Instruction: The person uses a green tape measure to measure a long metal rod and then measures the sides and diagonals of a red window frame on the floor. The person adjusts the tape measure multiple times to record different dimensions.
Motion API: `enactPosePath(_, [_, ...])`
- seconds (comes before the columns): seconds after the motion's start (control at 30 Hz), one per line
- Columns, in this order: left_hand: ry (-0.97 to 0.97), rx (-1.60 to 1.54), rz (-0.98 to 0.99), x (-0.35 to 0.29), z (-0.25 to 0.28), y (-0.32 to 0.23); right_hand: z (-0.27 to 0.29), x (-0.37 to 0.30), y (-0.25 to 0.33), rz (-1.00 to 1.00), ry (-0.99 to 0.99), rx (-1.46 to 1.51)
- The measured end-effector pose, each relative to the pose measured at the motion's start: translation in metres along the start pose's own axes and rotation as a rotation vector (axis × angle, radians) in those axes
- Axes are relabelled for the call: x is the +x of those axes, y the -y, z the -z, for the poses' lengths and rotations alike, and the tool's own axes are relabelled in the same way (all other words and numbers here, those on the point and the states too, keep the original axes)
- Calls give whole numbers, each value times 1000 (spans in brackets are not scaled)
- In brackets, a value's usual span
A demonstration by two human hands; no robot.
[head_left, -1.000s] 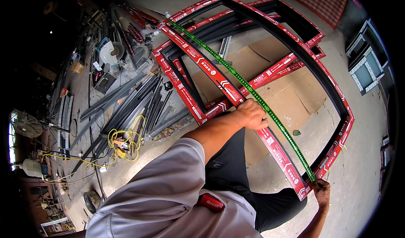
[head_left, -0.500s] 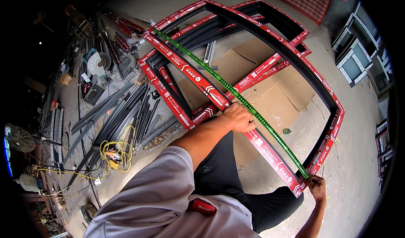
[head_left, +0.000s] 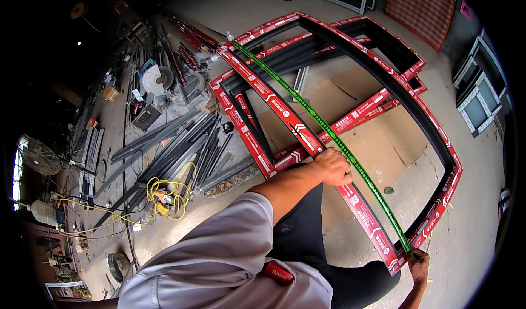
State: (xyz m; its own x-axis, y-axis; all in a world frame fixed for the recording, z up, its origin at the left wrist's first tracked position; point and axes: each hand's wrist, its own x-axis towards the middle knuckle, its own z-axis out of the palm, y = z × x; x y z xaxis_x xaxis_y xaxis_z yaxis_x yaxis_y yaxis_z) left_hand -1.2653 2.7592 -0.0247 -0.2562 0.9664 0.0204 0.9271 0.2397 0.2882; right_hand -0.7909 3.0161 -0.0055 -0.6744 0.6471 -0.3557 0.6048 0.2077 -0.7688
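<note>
A large rectangular window frame (head_left: 268, 97), dark with red printed film on its faces, is held tilted in front of me. My left hand (head_left: 333, 167) is closed around its near long bar, about midway along. A green tape measure (head_left: 314, 115) is stretched straight along the inner side of that bar, from the far left corner to the near right corner. At the near right corner, my right hand (head_left: 418, 259) pinches the near end of the tape against the frame. The fingers partly hide that end; its far end is too small to make out.
Further red-filmed frames (head_left: 235, 114) lie behind and below, over flat cardboard (head_left: 378, 150). To the left are dark metal profiles (head_left: 164, 150), a cut-off saw (head_left: 156, 80) and a tangled yellow cable (head_left: 174, 196). White-edged panels (head_left: 478, 103) lean at the right wall.
My view has shifted, so the whole scene sits lower and further right in the picture. Both hands keep their places on the frame and tape.
</note>
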Motion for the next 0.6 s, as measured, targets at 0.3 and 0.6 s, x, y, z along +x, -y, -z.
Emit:
enactPosePath(0.3, [-13, 9, -4, -1, -2, 1, -2, 8, -54, 55, -109, 241])
enactPosePath(0.6, [-98, -5, -38, -4, -5, 0, -12, -25, -30, -119, -284, 135])
